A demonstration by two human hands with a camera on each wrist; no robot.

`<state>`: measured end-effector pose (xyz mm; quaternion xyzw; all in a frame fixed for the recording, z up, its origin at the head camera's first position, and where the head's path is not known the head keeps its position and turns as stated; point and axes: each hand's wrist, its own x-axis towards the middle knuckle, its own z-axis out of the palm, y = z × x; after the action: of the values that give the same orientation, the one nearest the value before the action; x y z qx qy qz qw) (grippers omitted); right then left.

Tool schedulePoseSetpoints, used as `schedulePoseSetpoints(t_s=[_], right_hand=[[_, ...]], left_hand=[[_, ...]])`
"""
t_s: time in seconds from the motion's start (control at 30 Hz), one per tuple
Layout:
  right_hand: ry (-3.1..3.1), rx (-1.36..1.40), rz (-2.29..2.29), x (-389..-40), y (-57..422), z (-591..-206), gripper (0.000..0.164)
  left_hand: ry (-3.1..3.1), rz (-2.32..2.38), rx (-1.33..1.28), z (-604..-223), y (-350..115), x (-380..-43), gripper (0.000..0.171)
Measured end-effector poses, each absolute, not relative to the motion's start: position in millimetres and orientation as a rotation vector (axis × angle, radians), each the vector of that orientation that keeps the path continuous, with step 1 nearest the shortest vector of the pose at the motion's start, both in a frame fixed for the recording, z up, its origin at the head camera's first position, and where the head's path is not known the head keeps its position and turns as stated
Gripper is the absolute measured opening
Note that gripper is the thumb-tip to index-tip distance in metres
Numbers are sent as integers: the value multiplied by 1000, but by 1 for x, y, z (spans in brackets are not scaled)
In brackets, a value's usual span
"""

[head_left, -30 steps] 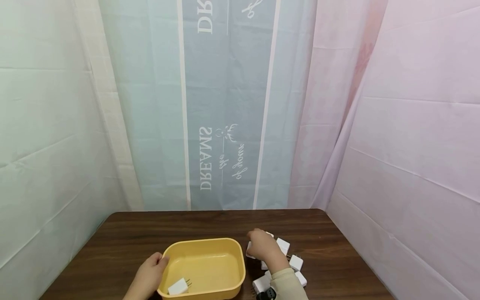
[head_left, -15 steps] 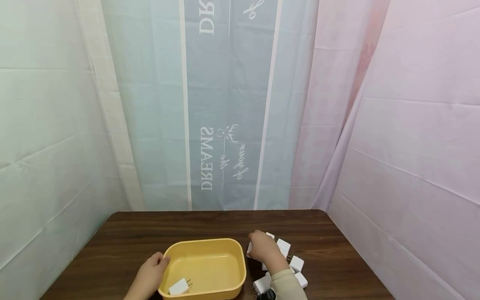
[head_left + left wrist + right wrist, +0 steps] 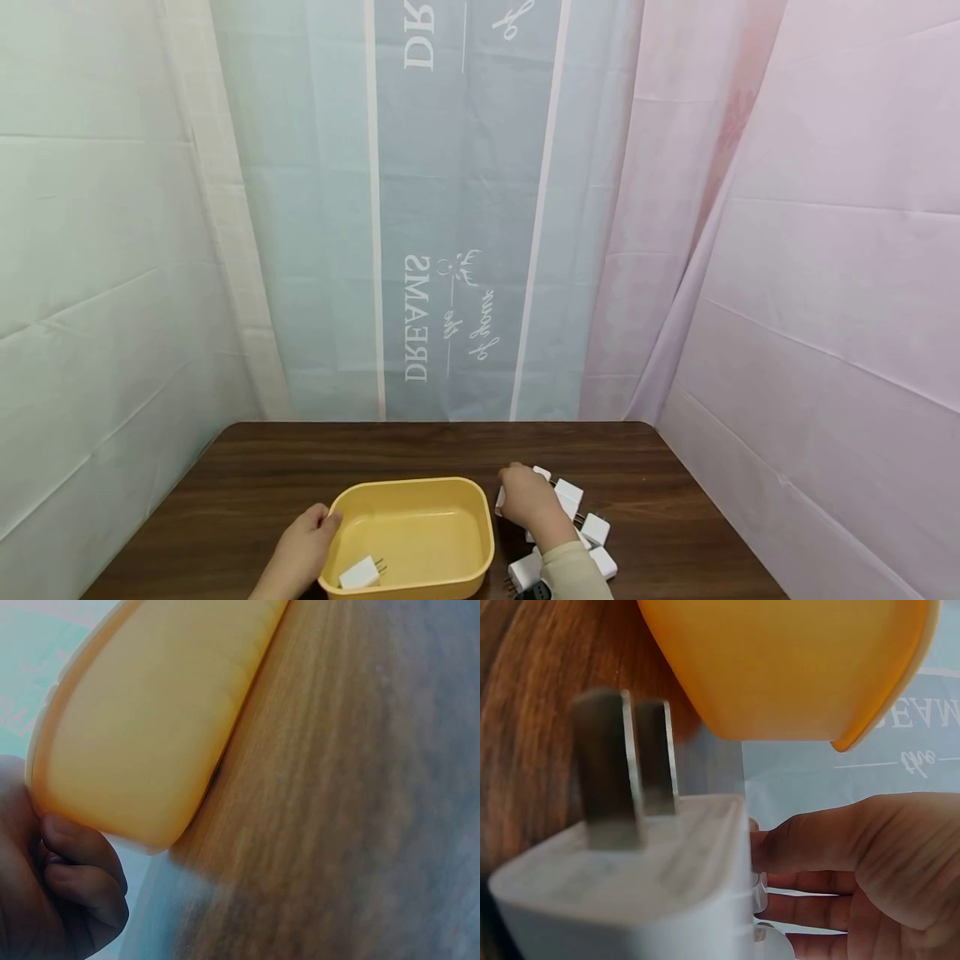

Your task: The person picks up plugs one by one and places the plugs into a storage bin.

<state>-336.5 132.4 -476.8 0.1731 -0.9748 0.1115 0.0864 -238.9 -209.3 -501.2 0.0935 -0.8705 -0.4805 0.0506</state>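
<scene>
My left hand grips the left rim of a yellow plastic tub, thumb over the edge and fingers outside. One white plug charger lies in the tub's near left corner, prongs pointing right. Just right of the tub, my right hand pinches a white charger, mostly hidden by the fingers. Around and under that hand lie several more white chargers. In the right wrist view, a white charger with two flat prongs stands close to the camera, hiding much of what the fingertips touch.
A dark wood-grain table carries everything. A black plug sits by the right sleeve at the near edge of view. Pale cloth hangs behind the table, with white cloth walls on both sides.
</scene>
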Motion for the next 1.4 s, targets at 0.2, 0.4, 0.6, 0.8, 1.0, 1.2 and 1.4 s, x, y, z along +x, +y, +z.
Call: schedulePoseSetpoints(t_s=[0.2,0.4,0.6,0.8,1.0,1.2,1.4], right_hand=[[-2902,513,332,-337,133,-477,40],[-2897,526,314,-336,134,-477,41],[-2884,553,310,-336,135,-476,40],[-2886,568,335,-337,135,-476,39],[-2892,547,373,-337,136,-475,41],[-2894,539,414,-337,138,-472,41],[-2887,546,450,-335,139,-465,39]], left_hand=[[-2653,-1470,290,-501,-209,-239,29],[-2660,-1470,300,-502,-209,-240,29],[-2657,-1468,292,-502,-209,-240,29],[-2661,-1477,295,-500,-209,-240,29],[-2656,-1483,301,-500,-209,-241,30],[-2649,-1506,302,-501,-209,-241,29],[-2650,-1518,301,-503,-210,-242,30]])
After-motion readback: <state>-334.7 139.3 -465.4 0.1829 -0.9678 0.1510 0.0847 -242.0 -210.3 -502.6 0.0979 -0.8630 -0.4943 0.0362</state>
